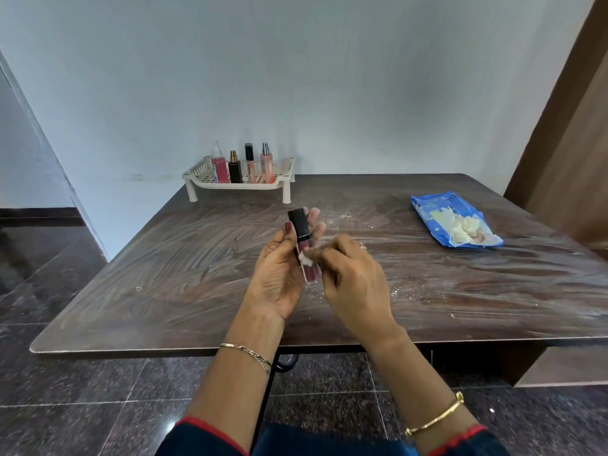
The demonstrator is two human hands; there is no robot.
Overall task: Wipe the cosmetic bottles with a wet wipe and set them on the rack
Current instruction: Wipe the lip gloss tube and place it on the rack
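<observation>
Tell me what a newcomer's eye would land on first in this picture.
First, the two hands at the centre over the dark table: the left hand holds a lip gloss tube upright while the right hand rubs it with a white wipe. Next, the blue wipe pack lying open at the right. Last, the cream rack at the far edge with four bottles standing on it.
</observation>
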